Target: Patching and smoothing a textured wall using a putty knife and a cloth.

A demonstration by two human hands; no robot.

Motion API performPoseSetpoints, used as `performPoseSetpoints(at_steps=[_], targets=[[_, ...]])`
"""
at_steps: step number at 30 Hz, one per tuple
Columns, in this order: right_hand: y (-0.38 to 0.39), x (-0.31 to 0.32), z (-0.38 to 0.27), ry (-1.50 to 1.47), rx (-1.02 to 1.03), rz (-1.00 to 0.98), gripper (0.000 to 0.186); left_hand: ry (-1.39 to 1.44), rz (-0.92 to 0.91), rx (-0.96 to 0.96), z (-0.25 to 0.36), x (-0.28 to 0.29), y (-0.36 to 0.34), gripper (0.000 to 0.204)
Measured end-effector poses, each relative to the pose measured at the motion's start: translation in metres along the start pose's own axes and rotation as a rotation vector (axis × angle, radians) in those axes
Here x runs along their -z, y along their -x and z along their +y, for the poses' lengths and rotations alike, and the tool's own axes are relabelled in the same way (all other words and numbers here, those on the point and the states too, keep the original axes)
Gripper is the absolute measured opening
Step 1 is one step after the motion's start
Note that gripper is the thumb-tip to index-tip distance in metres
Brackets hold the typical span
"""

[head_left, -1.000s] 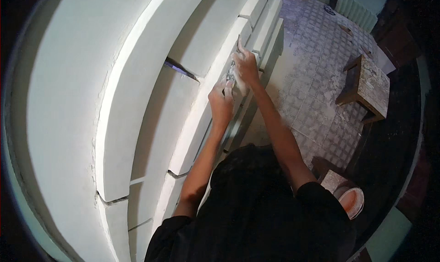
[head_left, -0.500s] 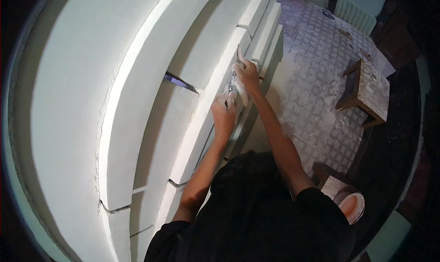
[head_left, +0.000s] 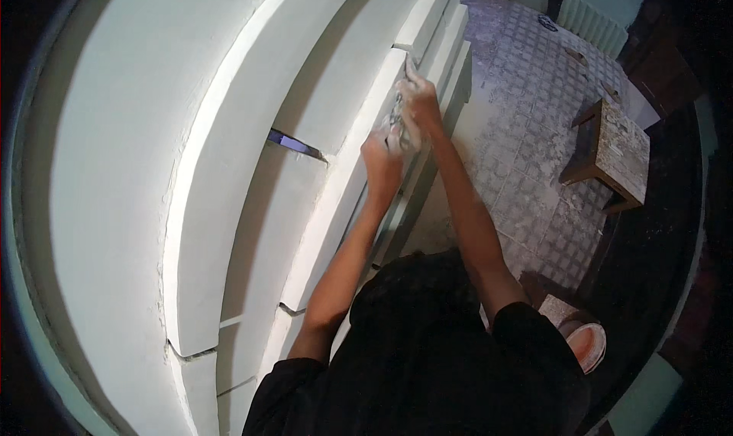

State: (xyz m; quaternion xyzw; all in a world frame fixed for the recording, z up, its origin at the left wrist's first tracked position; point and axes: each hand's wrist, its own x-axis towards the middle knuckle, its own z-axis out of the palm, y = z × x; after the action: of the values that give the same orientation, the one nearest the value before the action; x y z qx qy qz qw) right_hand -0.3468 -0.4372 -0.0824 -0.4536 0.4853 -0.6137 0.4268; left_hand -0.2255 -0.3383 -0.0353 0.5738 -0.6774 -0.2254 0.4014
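My right hand (head_left: pixel 420 100) is closed on a pale, plaster-smeared object (head_left: pixel 398 113), too smeared to name, at the edge of a white plaster ledge (head_left: pixel 336 199); one finger points up along the edge. Just below it, my left hand (head_left: pixel 382 150) is also closed at the lower end of the same object, its fingertips coated white. To the left run a broad curved white band (head_left: pixel 204 230) and recessed panels, with a narrow slot (head_left: pixel 294 143) showing a blue-violet strip inside.
On the dusty tiled floor (head_left: pixel 527 153) at the right stands a stained wooden stool (head_left: pixel 615 146). A pail with orange inside (head_left: pixel 586 348) sits on another spattered surface at lower right. A radiator (head_left: pixel 588 27) is at the back. More white ledges continue beside my arms.
Both hands have shifted up and a little to the right along the ledge since half a second ago. The white structure sits slightly lower in view than one second ago.
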Motion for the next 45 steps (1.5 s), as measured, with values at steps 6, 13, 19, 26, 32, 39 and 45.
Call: performPoseSetpoints(at_steps=[6,13,19,26,32,39,45], targets=[[0.015,-0.003,0.001,-0.269,-0.108,-0.027,0.060,-0.098,-0.043,-0.004,-0.003,0.002,0.006,0.027],[0.090,-0.035,-0.011,-0.113,-0.107,-0.130,0.064,-0.027,0.007,0.016,0.018,0.055,0.077,0.020],[0.105,-0.047,-0.006,-0.175,-0.024,-0.076,0.074,-0.110,0.020,-0.070,0.006,0.061,0.088,0.018],[0.064,-0.031,0.002,-0.174,0.023,0.001,0.062,-0.074,-0.171,0.100,0.003,0.051,0.055,0.027],[0.078,-0.038,0.000,-0.227,0.041,0.008,0.064,-0.091,-0.069,-0.002,0.000,0.052,0.069,0.025],[0.076,-0.038,-0.008,-0.160,0.045,0.009,0.060,-0.075,-0.110,0.156,0.007,0.053,0.066,0.025],[0.041,-0.014,-0.015,0.025,-0.089,-0.090,0.068,-0.063,-0.042,-0.051,0.006,0.031,0.030,0.021]])
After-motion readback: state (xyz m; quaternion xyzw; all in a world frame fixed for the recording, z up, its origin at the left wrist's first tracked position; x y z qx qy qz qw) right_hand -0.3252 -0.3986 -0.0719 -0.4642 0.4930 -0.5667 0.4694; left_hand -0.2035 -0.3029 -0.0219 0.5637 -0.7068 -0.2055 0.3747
